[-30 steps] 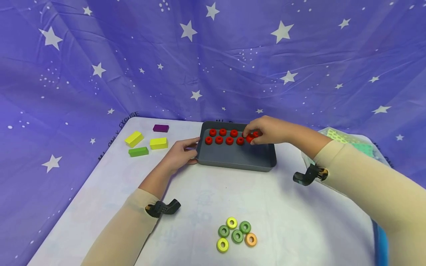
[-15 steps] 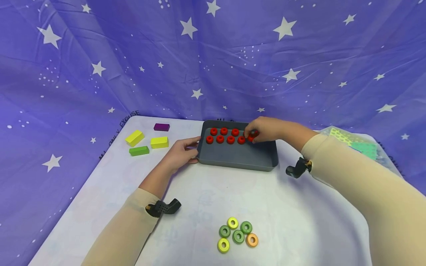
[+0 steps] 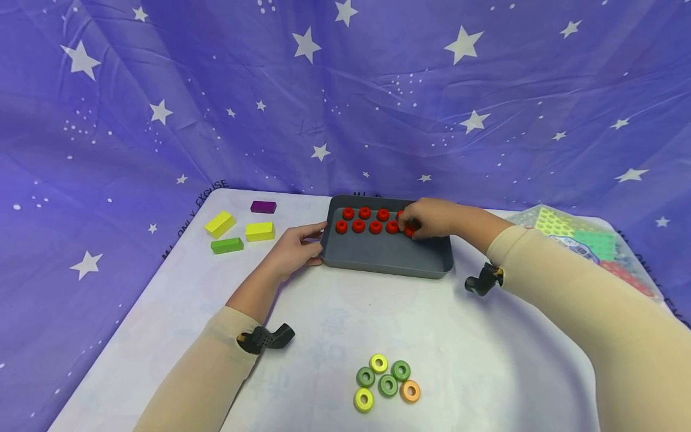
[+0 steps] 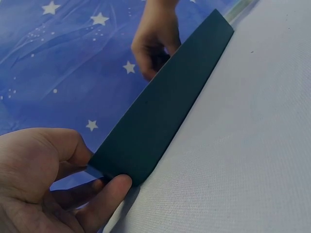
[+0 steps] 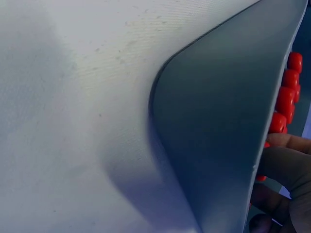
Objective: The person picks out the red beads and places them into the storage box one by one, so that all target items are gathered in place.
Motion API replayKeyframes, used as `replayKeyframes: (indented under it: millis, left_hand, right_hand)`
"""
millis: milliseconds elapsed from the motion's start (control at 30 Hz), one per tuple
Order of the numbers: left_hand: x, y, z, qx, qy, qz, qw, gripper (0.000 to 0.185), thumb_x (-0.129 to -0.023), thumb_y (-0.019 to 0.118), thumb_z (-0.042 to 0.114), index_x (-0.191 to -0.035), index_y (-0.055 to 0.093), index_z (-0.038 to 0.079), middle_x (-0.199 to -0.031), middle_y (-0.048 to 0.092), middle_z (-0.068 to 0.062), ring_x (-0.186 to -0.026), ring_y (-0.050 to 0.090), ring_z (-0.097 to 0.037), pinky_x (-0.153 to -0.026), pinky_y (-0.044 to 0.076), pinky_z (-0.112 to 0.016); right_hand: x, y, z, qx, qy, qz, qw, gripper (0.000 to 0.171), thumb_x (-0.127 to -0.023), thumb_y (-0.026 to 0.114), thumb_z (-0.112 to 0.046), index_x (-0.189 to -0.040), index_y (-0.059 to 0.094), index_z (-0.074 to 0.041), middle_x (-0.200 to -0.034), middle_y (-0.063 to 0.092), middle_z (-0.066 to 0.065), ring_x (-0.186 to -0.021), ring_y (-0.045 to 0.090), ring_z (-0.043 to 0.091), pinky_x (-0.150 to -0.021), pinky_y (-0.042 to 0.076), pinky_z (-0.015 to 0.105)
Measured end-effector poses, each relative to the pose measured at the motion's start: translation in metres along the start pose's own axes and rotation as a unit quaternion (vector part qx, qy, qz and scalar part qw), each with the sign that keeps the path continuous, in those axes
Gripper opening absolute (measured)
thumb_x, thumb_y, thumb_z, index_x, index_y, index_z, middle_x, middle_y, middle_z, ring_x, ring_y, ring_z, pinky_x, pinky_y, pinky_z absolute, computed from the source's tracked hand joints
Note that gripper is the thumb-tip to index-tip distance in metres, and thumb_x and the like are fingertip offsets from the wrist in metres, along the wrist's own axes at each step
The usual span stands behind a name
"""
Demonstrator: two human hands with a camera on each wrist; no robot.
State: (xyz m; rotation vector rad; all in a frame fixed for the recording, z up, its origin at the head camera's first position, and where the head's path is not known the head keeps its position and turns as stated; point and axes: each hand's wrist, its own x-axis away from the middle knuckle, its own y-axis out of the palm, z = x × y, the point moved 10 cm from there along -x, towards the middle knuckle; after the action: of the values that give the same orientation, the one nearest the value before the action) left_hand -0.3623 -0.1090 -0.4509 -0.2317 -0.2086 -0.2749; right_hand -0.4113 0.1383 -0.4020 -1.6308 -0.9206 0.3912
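Observation:
In the head view a shallow dark grey tray (image 3: 372, 251) lies at the far side of the table, with two rows of small red rings (image 3: 358, 226) along its back half. My left hand (image 3: 294, 251) grips the tray's left end; the left wrist view has its thumb and fingers (image 4: 109, 194) round the tray's corner. Over the right part of the rows, my right hand (image 3: 432, 217) pinches a red ring (image 3: 409, 231) at the end of the nearer row. That hand's fingers (image 5: 286, 165) reach inside the tray wall, partly hidden by it, and cover the right end of the farther row.
Yellow blocks (image 3: 260, 231), a green block (image 3: 227, 245) and a purple block (image 3: 263, 207) lie left of the tray. Several loose rings (image 3: 388, 385) in yellow, green and orange sit near the front. A clear plastic bag (image 3: 594, 243) of coloured pieces lies at the right.
My right hand has shifted a little toward the near side over the right end of the rows; its forearm swung left, uncovering more of the plastic bag. The left hand stays at the tray.

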Motion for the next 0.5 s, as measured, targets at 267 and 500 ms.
replayKeyframes:
  millis: [267, 500]
  left_hand:
    - [0.002, 0.000, -0.002, -0.003, 0.002, 0.003, 1.0000, 0.061, -0.093, 0.060, 0.004, -0.151, 0.050, 0.018, -0.142, 0.053, -0.013, -0.114, 0.061, -0.029, -0.083, 0.063, -0.036]
    - [0.001, -0.003, -0.006, -0.009, 0.004, -0.003, 1.0000, 0.063, -0.092, 0.059, 0.003, -0.153, 0.048, 0.016, -0.143, 0.052, -0.013, -0.117, 0.061, -0.029, -0.084, 0.063, -0.036]
  right_hand:
    - [0.004, -0.005, -0.005, 0.001, -0.006, 0.008, 1.000, 0.028, -0.084, 0.079, -0.009, -0.111, 0.073, -0.014, -0.109, 0.071, 0.000, -0.100, 0.063, 0.024, -0.093, 0.055, 0.045]
    - [0.022, -0.027, -0.019, -0.018, 0.019, 0.085, 0.996, 0.028, -0.090, 0.076, -0.021, -0.116, 0.074, -0.011, -0.114, 0.072, 0.003, -0.104, 0.065, 0.025, -0.095, 0.055, 0.046]
